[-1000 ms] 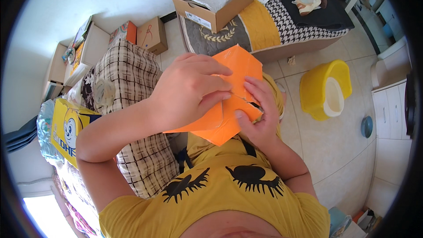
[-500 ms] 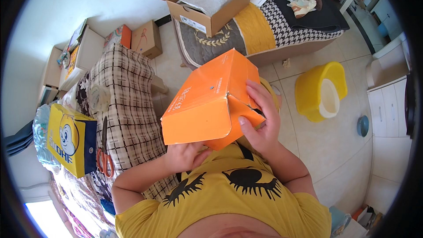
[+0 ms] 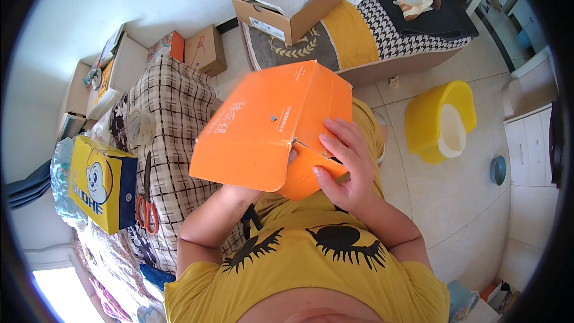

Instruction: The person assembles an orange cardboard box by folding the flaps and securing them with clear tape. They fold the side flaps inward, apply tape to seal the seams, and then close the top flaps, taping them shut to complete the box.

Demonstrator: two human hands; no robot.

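Observation:
An orange cardboard box [image 3: 257, 116] is held tilted in front of my chest, its front flap hanging out toward the lower left. The corner beside the flap is torn and shows pale, frayed edges. My right hand [image 3: 350, 164] grips the box's right end, with fingers spread over the side panel and the thumb below the tear. Beneath and behind the flap is my left hand [image 3: 244, 194]. Most of its fingers are hidden; only a fingertip appears in the gap at the torn corner.
Left, on a checked cloth [image 3: 173, 101], lie orange-handled scissors [image 3: 147, 212], a roll of clear tape [image 3: 141, 127] and a yellow-blue box [image 3: 98, 185]. An open brown carton [image 3: 293, 27] stands on the bed ahead. A yellow potty [image 3: 424, 125] and blue bowl [image 3: 497, 170] are on the right floor.
The orange box has shifted left and slightly toward me, and turned. My left hand has moved from under the lower edge to behind the flap. My right hand keeps its grip.

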